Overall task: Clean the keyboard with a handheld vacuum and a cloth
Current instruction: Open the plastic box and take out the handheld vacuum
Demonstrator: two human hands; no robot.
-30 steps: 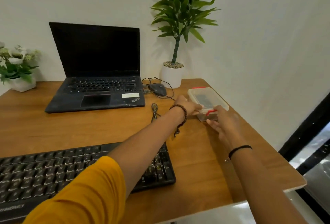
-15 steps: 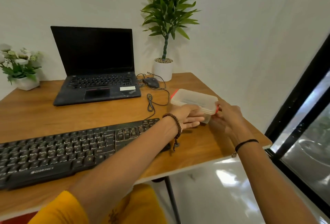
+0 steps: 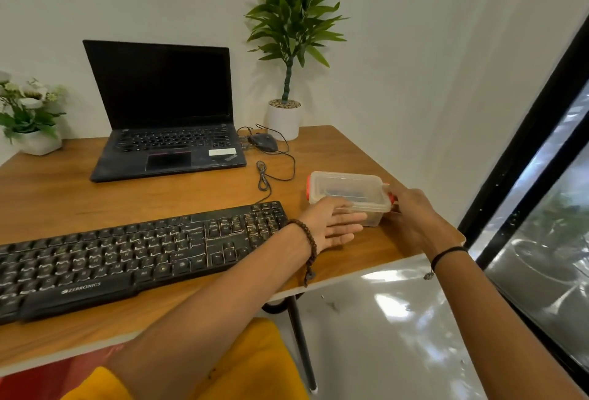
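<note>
Drawn nearer than a second ago, the clear box [image 3: 347, 189] sits on the tabletop [image 3: 191, 195] beside the keyboard [image 3: 127, 250], left hand [image 3: 331, 224] flat and open against it, right hand [image 3: 411, 218] at its red latch [image 3: 392, 199], fingers hidden so I cannot tell their grip; probably light, stiff, slick, best held by both ends.

Both bare arms are reaching forward, the left hand [image 3: 334, 224] resting with straight fingers and palm turned inward against the box [image 3: 347, 189], while the right hand [image 3: 411, 215] is pinching its right end, knuckles up.
</note>
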